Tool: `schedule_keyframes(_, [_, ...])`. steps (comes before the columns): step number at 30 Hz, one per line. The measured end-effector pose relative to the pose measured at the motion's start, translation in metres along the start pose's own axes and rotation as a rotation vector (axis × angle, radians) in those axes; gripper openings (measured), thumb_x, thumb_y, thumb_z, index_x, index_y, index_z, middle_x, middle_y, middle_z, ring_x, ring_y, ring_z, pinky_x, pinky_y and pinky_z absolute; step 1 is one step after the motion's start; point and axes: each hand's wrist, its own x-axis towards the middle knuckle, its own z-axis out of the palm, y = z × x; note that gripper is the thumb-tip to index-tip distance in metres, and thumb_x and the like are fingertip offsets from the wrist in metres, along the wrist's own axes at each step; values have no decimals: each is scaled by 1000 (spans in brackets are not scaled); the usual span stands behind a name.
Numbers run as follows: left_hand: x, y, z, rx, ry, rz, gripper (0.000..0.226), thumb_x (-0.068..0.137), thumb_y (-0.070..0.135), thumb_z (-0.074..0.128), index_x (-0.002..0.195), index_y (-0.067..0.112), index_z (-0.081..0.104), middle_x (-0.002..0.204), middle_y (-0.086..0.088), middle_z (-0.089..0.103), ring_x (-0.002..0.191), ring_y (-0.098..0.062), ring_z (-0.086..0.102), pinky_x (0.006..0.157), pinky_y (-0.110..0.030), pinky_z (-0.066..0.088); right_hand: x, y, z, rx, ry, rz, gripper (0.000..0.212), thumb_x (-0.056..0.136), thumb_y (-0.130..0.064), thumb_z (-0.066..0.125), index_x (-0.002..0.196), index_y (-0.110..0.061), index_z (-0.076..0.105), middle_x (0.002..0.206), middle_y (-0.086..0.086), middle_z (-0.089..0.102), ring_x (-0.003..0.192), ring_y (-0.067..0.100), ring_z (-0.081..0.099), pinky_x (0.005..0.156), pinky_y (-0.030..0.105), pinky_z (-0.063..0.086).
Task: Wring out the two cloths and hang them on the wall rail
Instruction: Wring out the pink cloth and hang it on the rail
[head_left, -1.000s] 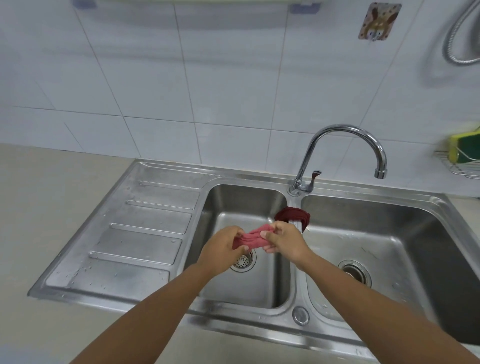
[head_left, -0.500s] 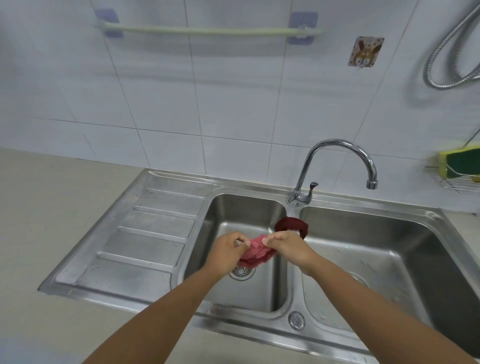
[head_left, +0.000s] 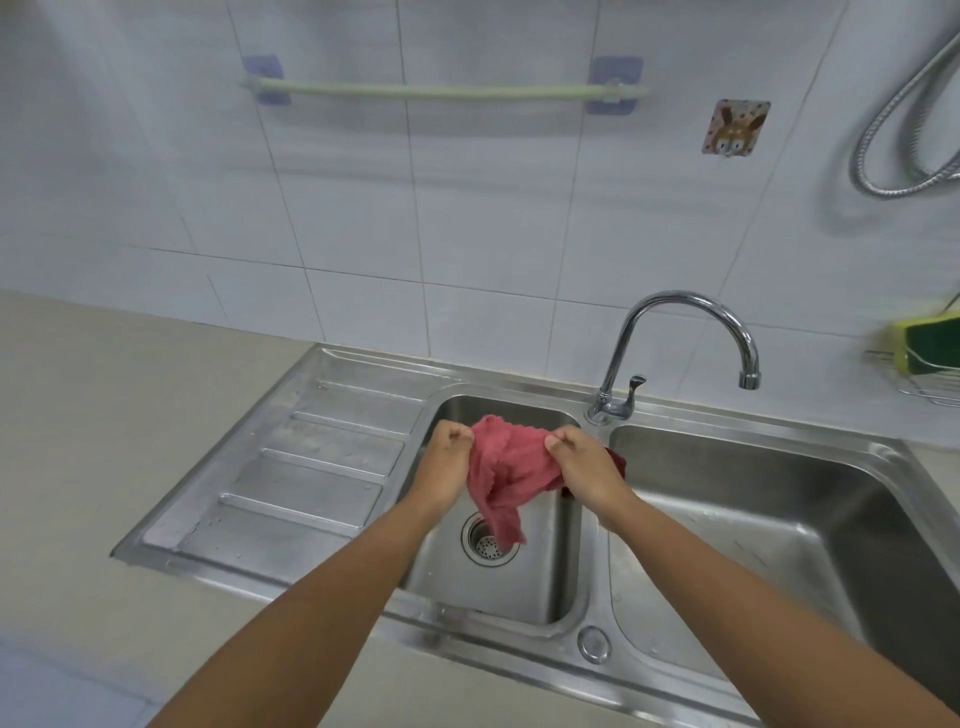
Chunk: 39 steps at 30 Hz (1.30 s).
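A pink cloth (head_left: 506, 470) hangs spread between my two hands over the left sink basin (head_left: 519, 587). My left hand (head_left: 447, 462) pinches its left top corner and my right hand (head_left: 587, 467) pinches the right top corner. A darker red cloth (head_left: 618, 462) lies on the divider between the basins, mostly hidden behind my right hand. The pale green wall rail (head_left: 441, 93) is bare, high on the tiles above the sink.
A chrome faucet (head_left: 675, 343) arches over the right basin (head_left: 779, 519). A ribbed drainboard (head_left: 311, 467) lies to the left. A wire rack with a sponge (head_left: 930, 348) is at the right edge, a metal hose (head_left: 893, 135) above it.
The pink cloth was a twisted bundle between my hands; now it is opened out and hangs loose. My view tilted up, bringing the wall rail into sight.
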Motion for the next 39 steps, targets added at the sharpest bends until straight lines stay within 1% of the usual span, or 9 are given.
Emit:
schedule_keyframes(4, [-3,18,-14,60,-82,23,59,69,78,54,94,25,51,95,13,61,86,-8,60,70,-26,44,5,-20,-3,-41,-38,-113,26,97,-32,51,89,-14,68,86,-2,68,82,15,63,78,31,48])
schedule_keyframes(9, [10,22,-51,205,-88,81,24,80,21,72,93,15,53,94,-4,64,87,-22,61,80,-38,51,18,-49,-26,12,-224,-82,13,87,-30,68,84,-19,73,68,-14,70,59,-1,61,49,12,44])
schedule_keyframes(14, [16,31,-85,302,-88,131,13,79,1,60,84,12,55,80,-5,60,73,-22,57,65,-31,48,35,-84,-32,-457,-453,-116,31,81,-11,72,111,-15,68,102,0,69,84,11,65,71,17,53])
schedule_keyframes(19, [30,45,-122,301,18,162,20,84,2,52,73,18,57,76,-2,61,67,-17,55,51,-18,42,53,-107,-6,-930,-98,-282,23,81,-2,55,100,-7,67,105,11,66,99,30,62,79,32,48])
schedule_keyframes(22, [39,51,-139,349,49,181,17,90,11,43,80,11,57,78,-3,59,71,-21,53,59,-27,43,61,-121,7,-978,50,-241,23,81,1,49,97,-7,63,103,13,64,95,31,60,74,33,47])
schedule_keyframes(26, [48,54,-167,401,-142,179,16,84,28,45,85,14,52,81,1,56,76,-21,51,63,-32,39,75,-140,20,-1019,79,-241,13,84,-12,60,95,-8,65,98,11,64,91,29,61,69,30,45])
schedule_keyframes(30, [65,51,-208,575,-152,235,14,79,19,56,93,18,54,86,0,61,77,-21,58,57,-25,42,88,-153,21,-968,-183,-224,31,77,-29,75,58,-14,56,65,1,57,64,16,53,58,27,37])
schedule_keyframes(35, [98,42,-263,649,79,288,12,83,9,57,82,15,67,87,-3,68,75,-15,56,55,-16,38,92,-170,39,-916,-481,-172,13,71,-21,80,62,-24,71,57,-12,65,56,1,58,64,22,44])
schedule_keyframes(39, [113,42,-293,703,-170,227,8,86,16,66,86,10,71,81,0,65,71,-11,59,59,-11,43,100,-180,61,-1040,-377,-217,9,76,-17,73,79,-9,74,71,1,69,68,14,56,62,24,43])
